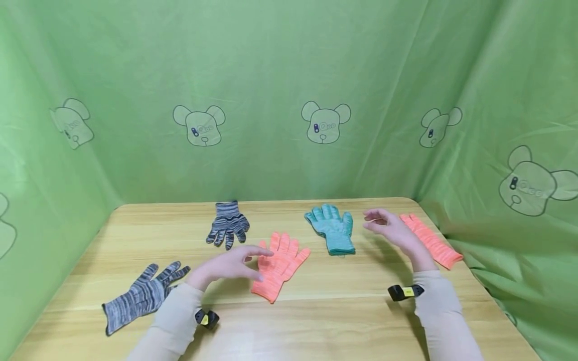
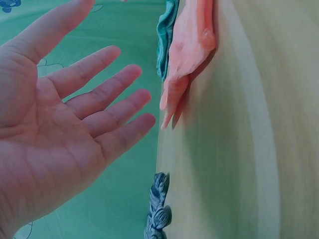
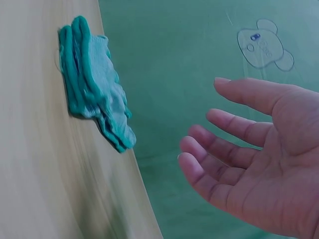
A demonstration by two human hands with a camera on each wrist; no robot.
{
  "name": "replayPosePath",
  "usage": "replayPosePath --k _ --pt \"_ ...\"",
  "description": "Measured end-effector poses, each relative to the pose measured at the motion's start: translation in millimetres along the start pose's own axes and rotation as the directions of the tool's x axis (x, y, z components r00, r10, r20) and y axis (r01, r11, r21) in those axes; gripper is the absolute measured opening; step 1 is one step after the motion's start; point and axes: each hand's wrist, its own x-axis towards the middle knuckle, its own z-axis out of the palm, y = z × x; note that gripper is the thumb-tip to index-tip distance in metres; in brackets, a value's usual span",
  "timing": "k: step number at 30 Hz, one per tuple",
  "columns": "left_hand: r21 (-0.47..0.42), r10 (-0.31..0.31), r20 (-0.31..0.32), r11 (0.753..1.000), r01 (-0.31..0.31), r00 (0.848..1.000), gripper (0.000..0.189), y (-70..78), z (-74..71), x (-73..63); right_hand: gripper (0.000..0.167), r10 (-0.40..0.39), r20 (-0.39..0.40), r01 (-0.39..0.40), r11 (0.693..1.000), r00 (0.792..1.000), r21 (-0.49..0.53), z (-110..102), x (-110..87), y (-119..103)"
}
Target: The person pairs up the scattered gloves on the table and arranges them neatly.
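Note:
My left hand [image 1: 230, 264] hovers at the left edge of an orange knit glove [image 1: 281, 260], its fingertips overlapping the glove in the head view. In the left wrist view its fingers [image 2: 107, 94] are spread and the palm holds nothing. Over the right side of the table, my right hand [image 1: 392, 229] has relaxed, slightly bent fingers around nothing. It hangs between a teal glove [image 1: 334, 230], which looks like two layers in the right wrist view [image 3: 92, 74], and another orange glove [image 1: 431, 240] at the right edge, partly hidden behind the hand.
A dark grey striped glove [image 1: 228, 224] lies near the back edge, fingers toward me. Another grey striped glove [image 1: 137, 300] lies at front left, partly behind my left forearm. Green curtains [image 1: 262, 165] with bear outlines enclose the wooden table [image 1: 316, 326] at the back and sides.

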Motion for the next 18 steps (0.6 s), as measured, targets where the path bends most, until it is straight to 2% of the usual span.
replayPosePath --k 3,10,18 --pt "0.033 -0.016 0.008 0.999 0.015 1.0 0.066 -0.7 3.8 1.7 0.051 0.017 -0.013 -0.017 1.0 1.0 0.0 -6 -1.7 4" --pt "0.073 -0.01 0.026 0.997 0.008 1.0 0.066 0.5 8.5 4.3 0.056 0.076 -0.033 -0.076 0.997 0.997 0.001 -20 -5.6 14" --pt "0.112 -0.006 0.034 0.994 0.002 0.999 0.067 -0.7 12.1 5.8 0.057 0.074 -0.073 -0.07 0.996 0.995 0.055 -30 -8.5 28"
